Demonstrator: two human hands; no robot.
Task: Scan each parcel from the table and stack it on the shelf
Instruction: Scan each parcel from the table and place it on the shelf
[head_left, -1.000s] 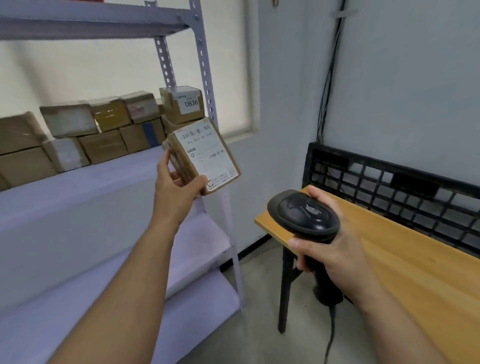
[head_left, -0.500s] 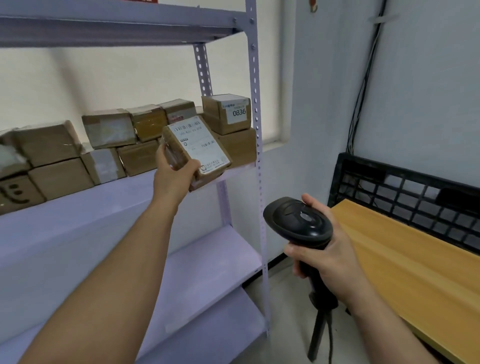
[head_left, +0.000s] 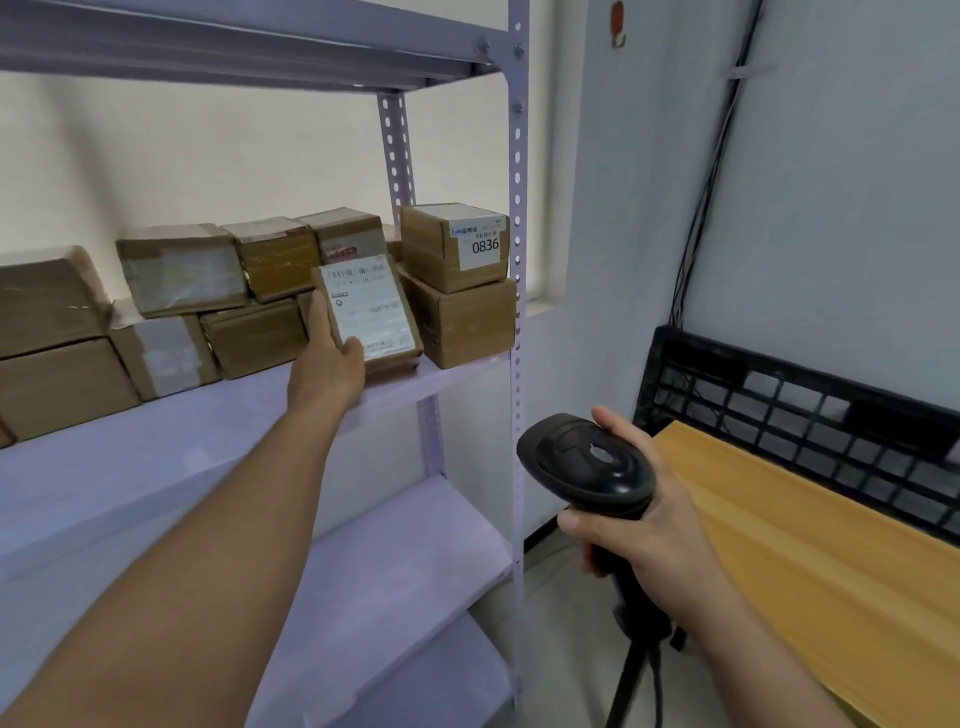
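shelf (head_left: 208, 415) already carried two tiers of stacked parcels (head_left: 457, 291). left hand (head_left: 327, 369) gripped a labelled parcel (head_left: 371, 312), tilted at the shelf's front, apparently unreleased. right hand (head_left: 660, 535) fingers (head_left: 574, 521) wrapped the scanner (head_left: 587, 462). table (head_left: 805, 545) parcels unseen.

Labelled brown parcel (head_left: 371, 312) tilted over shelf (head_left: 156, 441)

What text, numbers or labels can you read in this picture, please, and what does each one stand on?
"0836": white label on the top right box on the shelf.
Small blue print above that number: too blurred to read.
Label on the parcel in the left hand: barcode and print, too blurred to read.
Red print on the taped box behind it: unreadable.
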